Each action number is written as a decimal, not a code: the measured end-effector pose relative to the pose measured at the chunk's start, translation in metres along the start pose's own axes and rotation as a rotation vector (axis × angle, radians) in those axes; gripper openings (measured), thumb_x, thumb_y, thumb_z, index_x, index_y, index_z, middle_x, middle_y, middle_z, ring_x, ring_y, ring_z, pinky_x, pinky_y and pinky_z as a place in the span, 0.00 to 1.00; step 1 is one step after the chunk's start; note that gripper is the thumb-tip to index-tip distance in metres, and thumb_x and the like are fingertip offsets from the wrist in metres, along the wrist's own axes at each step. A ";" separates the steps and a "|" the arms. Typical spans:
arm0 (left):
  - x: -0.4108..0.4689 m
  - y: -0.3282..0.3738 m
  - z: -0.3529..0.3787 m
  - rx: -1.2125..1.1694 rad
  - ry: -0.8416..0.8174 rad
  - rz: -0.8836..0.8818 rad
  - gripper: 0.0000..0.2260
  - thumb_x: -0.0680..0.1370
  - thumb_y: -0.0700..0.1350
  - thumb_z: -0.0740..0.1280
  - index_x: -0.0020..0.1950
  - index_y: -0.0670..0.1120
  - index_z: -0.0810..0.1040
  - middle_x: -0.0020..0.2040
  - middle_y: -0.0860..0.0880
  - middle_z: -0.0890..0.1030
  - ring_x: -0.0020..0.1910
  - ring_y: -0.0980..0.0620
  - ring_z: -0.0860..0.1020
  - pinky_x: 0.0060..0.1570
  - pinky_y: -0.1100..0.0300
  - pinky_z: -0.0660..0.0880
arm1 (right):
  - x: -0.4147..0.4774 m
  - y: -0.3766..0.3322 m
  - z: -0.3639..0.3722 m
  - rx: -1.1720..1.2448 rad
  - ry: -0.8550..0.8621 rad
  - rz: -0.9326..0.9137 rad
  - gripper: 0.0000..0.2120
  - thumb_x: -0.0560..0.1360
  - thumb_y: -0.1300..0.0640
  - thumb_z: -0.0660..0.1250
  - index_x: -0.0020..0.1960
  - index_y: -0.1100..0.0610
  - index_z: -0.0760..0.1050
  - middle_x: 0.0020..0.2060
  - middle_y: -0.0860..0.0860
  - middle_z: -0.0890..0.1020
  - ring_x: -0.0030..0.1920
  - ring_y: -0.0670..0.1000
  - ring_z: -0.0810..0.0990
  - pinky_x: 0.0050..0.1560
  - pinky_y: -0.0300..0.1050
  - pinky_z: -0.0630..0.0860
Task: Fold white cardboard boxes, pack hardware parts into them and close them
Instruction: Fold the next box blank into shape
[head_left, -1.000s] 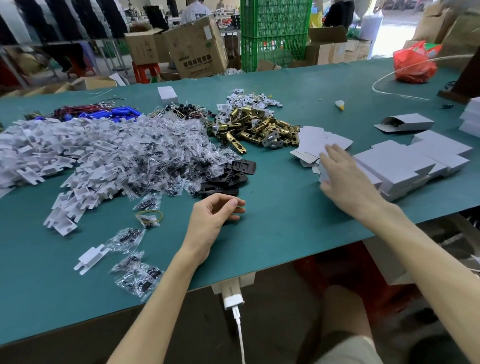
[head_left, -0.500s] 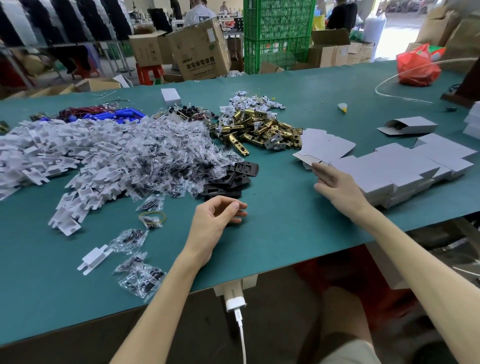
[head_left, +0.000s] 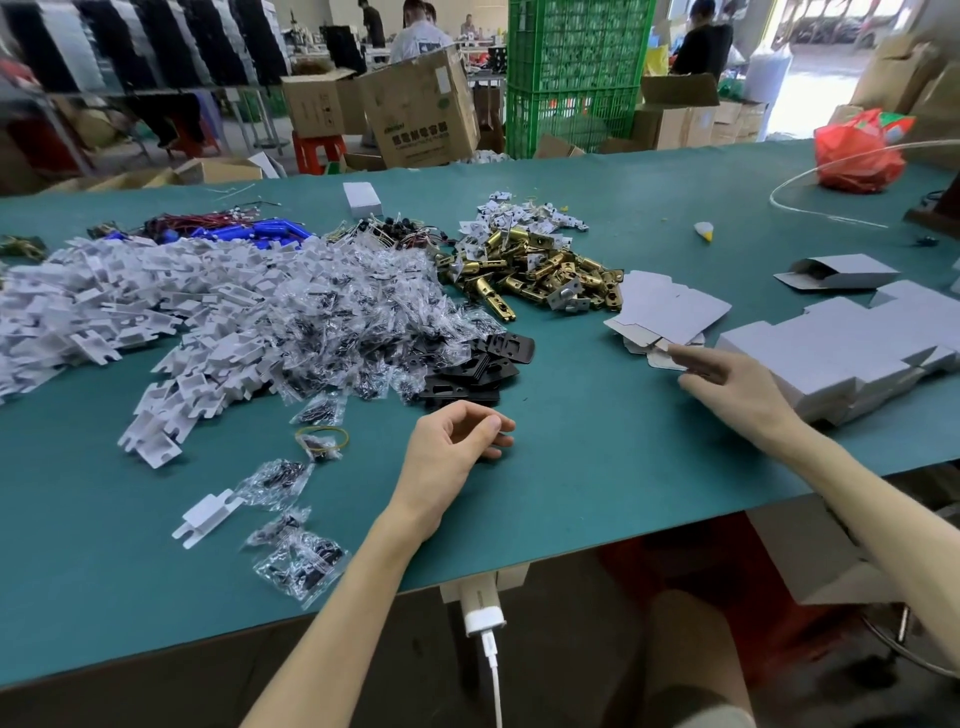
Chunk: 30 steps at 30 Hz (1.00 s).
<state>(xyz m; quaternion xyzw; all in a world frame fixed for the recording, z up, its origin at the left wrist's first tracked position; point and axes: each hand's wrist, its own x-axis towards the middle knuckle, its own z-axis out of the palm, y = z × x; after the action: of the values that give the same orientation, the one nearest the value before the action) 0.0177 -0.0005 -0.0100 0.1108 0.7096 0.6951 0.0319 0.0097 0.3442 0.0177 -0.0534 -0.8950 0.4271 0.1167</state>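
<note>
A small stack of flat white cardboard box blanks (head_left: 675, 306) lies right of centre on the green table (head_left: 597, 467). My right hand (head_left: 737, 389) reaches toward it, the straight index finger touching the near edge of the lowest blank. A bigger stack of flat white boxes (head_left: 831, 353) sits just right of that hand. My left hand (head_left: 452, 452) rests on the table with loosely curled fingers and holds nothing. Beyond it lie black metal plates (head_left: 478, 364), a heap of brass latches (head_left: 540, 265) and a pile of bagged screws (head_left: 337, 312).
White cardboard inserts (head_left: 104, 301) cover the left side. A half-folded white box (head_left: 841, 270) lies far right, with a red bag (head_left: 857, 156) behind it. A small shut white box (head_left: 362, 199) stands at the back. Loose screw bags (head_left: 301, 566) and a rubber band (head_left: 322, 436) lie near the front edge.
My right hand has moved left, off the big stack of flat boxes, to the edge of the smaller stack of blanks. My left hand has stayed in place.
</note>
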 end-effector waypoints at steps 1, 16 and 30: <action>0.000 0.000 0.000 0.009 -0.003 -0.001 0.05 0.83 0.38 0.68 0.52 0.41 0.84 0.49 0.45 0.88 0.49 0.47 0.87 0.51 0.56 0.83 | 0.002 -0.003 0.005 -0.044 0.003 -0.024 0.18 0.78 0.64 0.66 0.65 0.51 0.80 0.62 0.48 0.82 0.64 0.47 0.78 0.71 0.44 0.69; 0.001 0.001 0.000 0.014 0.011 -0.003 0.05 0.83 0.38 0.68 0.52 0.39 0.84 0.48 0.45 0.88 0.49 0.47 0.86 0.49 0.58 0.83 | 0.034 -0.032 0.055 -0.583 -0.038 -0.196 0.21 0.82 0.57 0.64 0.71 0.68 0.70 0.75 0.61 0.69 0.76 0.61 0.63 0.78 0.57 0.57; 0.005 0.006 0.002 -0.250 0.047 -0.054 0.24 0.88 0.53 0.53 0.62 0.37 0.81 0.54 0.38 0.86 0.52 0.42 0.86 0.49 0.56 0.83 | -0.077 -0.114 0.130 -0.077 0.041 -0.793 0.24 0.76 0.76 0.63 0.71 0.67 0.73 0.73 0.55 0.73 0.75 0.52 0.70 0.74 0.53 0.70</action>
<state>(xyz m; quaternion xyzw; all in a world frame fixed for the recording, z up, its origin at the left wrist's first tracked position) 0.0136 0.0023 -0.0038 0.0706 0.6206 0.7795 0.0475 0.0513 0.1594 0.0149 0.2834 -0.8591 0.3141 0.2882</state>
